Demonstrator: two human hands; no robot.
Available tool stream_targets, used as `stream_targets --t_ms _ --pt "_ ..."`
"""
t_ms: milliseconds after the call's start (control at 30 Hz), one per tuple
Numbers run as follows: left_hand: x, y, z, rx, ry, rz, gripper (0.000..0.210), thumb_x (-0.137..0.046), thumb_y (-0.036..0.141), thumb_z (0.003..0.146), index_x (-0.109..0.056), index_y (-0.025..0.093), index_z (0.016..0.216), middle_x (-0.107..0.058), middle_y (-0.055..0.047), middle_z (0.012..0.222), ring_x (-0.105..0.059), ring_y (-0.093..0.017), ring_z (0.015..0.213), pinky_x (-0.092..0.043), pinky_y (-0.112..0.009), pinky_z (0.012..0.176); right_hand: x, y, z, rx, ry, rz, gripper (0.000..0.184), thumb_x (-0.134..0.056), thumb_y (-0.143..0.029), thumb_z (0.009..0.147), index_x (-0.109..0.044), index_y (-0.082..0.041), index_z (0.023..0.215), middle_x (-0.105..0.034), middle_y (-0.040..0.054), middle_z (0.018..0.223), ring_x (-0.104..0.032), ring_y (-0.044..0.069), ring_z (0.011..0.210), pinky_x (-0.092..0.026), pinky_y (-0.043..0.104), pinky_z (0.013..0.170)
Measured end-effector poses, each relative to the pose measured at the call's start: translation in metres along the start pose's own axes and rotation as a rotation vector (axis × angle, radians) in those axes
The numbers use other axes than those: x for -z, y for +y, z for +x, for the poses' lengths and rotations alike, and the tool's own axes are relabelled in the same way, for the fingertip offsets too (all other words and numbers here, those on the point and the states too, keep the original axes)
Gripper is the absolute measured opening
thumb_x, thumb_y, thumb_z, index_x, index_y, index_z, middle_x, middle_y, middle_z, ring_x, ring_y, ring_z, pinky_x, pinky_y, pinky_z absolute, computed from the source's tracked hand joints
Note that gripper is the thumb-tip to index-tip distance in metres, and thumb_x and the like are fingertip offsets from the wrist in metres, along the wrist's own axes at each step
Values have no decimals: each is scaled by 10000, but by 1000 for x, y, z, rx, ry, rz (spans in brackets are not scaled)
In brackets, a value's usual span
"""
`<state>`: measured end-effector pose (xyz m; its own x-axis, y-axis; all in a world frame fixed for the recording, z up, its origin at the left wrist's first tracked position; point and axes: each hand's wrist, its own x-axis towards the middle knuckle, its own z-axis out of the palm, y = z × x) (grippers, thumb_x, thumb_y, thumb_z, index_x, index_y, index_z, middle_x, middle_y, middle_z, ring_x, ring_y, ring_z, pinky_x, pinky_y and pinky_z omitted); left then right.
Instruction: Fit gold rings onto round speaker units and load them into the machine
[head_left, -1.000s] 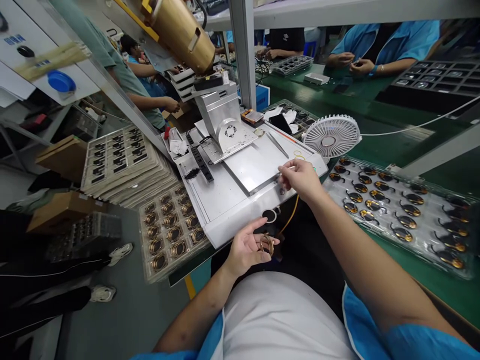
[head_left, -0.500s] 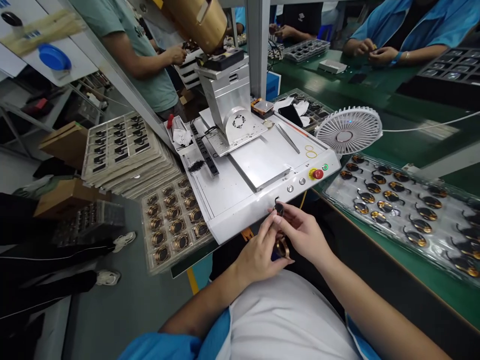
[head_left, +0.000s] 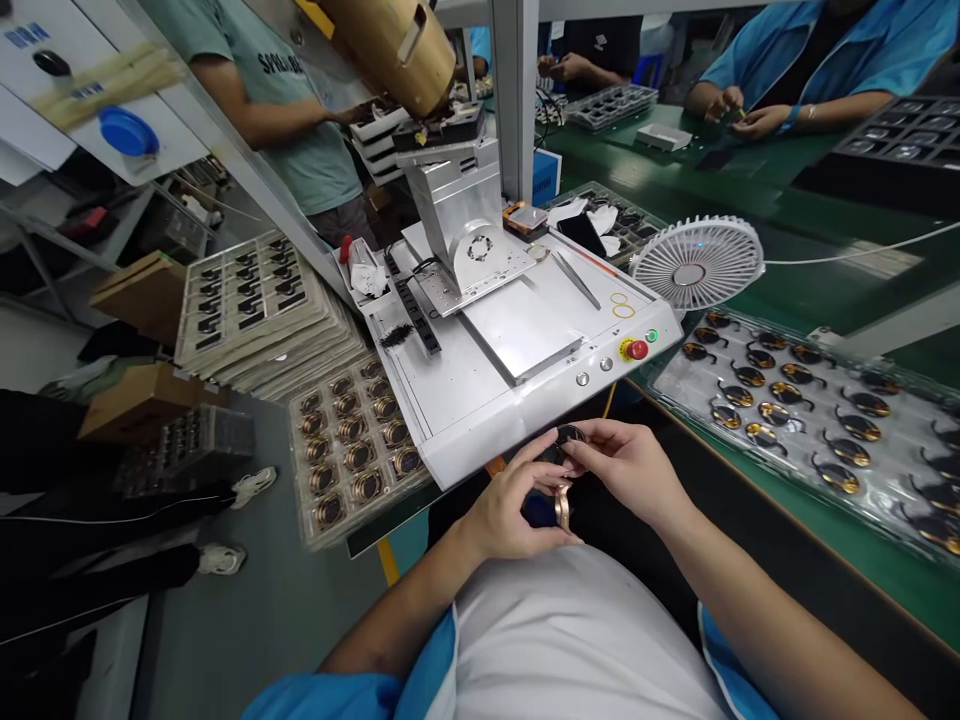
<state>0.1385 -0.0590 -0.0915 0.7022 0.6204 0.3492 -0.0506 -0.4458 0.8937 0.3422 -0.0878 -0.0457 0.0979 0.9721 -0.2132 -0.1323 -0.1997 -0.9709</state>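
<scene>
My left hand (head_left: 499, 515) is curled around a gold watch case (head_left: 562, 508), which stands on edge between its thumb and fingers. In my right hand (head_left: 637, 470), thumb and fingertips pinch a black round watch part (head_left: 570, 436), probably a display module. The left index fingertip touches the same black part. Both hands are close together in front of my body, just below the front edge of a white machine base (head_left: 480, 440). Fingers hide much of the black part and some of the case.
Gold round cases fill a tray (head_left: 300, 500) at left, beside stacked trays (head_left: 225, 340). At right lies a tray (head_left: 667, 385) of round black parts with tails, near a white fan (head_left: 697, 265). Tweezers (head_left: 576, 278) and a red button (head_left: 636, 350) are on the machine. Co-workers stand beyond.
The black part has tilted and moved slightly right and down with my right hand. The gold case has turned more edge-on in my left hand. The view has shifted slightly.
</scene>
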Motion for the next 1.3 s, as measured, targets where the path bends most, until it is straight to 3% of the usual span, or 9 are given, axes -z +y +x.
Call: stream_targets --t_ms 133,233,367,500,633,800,900,1033,1300 --pt "2 -3 0 -32 -109 209 699 -875 343 795 -513 215 1379 -340 -275 1672 -772 -330 1104 -676 -450 902 0 -1 -1 6 -13 30 379 -934 -450 692 -820 -169 919 -739 50 710 -694 197 645 -589 292 632" --pt "1 -5 0 -46 -132 179 728 -877 318 794 -487 229 1402 -336 -276 1674 -756 -344 1145 -667 -463 909 -1 1 -1 16 23 60 377 -899 -498 740 -810 -162 884 -730 55 686 -669 176 617 -570 283 621" --pt "-2 -4 -1 14 47 -215 884 -968 268 681 -500 257 1431 -350 -263 1670 -763 -320 1130 -657 -428 921 -2 3 -2 -7 69 130 421 -911 -538 714 -762 -154 799 -662 25 594 -569 129 518 -490 248 527" --pt "-1 -1 2 133 265 -590 651 -943 297 739 -647 251 1317 -743 -137 1287 -760 -278 1124 -625 -390 955 -3 -1 -6 -124 6 216 454 -938 -534 676 -679 -169 754 -609 -14 578 -518 105 477 -443 226 475" --pt "-1 -2 5 141 388 -753 520 -961 348 707 -756 248 1174 -802 -90 1166 -776 -220 1042 -623 -323 921 -9 -7 -12 -223 -68 245 453 -983 -443 605 -644 -155 695 -634 -3 653 -561 99 568 -483 207 551" --pt "-7 -8 0 203 395 -754 585 -1008 340 610 -784 283 1147 -807 -83 1186 -779 -270 1083 -636 -410 971 -28 -12 -20 -317 -99 329 479 -981 -387 552 -575 -172 685 -637 -6 654 -579 117 569 -488 233 563" --pt "-8 -10 -4 219 391 -725 615 -1012 320 600 -785 293 1171 -805 -90 1200 -777 -292 1102 -657 -412 933 -38 -13 -24 -231 -37 295 454 -942 -298 571 -522 -194 708 -603 -33 636 -536 105 551 -433 222 533" --pt "-8 -10 -4 121 377 -721 627 -1012 215 594 -791 315 1172 -807 -70 1200 -785 -272 1095 -665 -362 930 -45 -14 -26 -128 15 222 418 -870 -245 602 -471 -211 722 -565 -52 638 -482 91 560 -370 210 519" --pt "-5 -9 -5 157 394 -592 626 -1021 269 563 -804 338 1146 -819 -58 1152 -816 -241 968 -689 -357 848 -47 -20 -27 -129 -6 185 344 -769 -242 616 -460 -233 768 -544 -73 602 -478 92 530 -365 206 490"
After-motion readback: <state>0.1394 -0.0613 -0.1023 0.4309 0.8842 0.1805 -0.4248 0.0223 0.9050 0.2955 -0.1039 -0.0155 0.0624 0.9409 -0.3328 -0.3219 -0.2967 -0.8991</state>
